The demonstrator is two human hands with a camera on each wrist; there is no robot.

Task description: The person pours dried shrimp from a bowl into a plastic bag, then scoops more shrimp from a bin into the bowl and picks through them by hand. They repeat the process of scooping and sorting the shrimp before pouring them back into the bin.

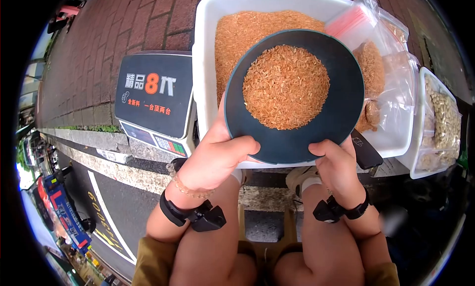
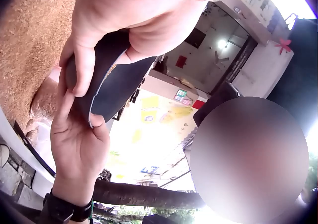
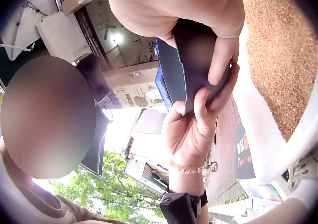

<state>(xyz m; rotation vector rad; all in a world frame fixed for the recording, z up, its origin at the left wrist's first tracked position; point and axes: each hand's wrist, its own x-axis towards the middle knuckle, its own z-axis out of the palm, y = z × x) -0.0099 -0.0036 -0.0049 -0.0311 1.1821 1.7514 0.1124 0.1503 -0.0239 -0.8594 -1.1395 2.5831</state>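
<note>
A dark round bowl (image 1: 346, 68) holds a mound of reddish-brown grain (image 1: 286, 87), seen from above in the head view. My left hand (image 1: 217, 150) grips its near-left rim, thumb on the inside edge. On the near-right rim my right hand (image 1: 337, 162) has a matching grip. The wrist views show fingers of both hands curled under the bowl's base, in the left wrist view (image 2: 107, 80) and the right wrist view (image 3: 198, 60). Below the bowl is a white tub (image 1: 205, 48) with more of the grain (image 1: 232, 33).
Left of the tub stands a scale (image 1: 156, 93). Clear plastic bags (image 1: 396, 83) lie in the tub's right side, and a dark flat object (image 1: 366, 152) rests at its near-right edge. A second white tub (image 1: 419, 132) with pale pieces (image 1: 442, 112) is at the far right.
</note>
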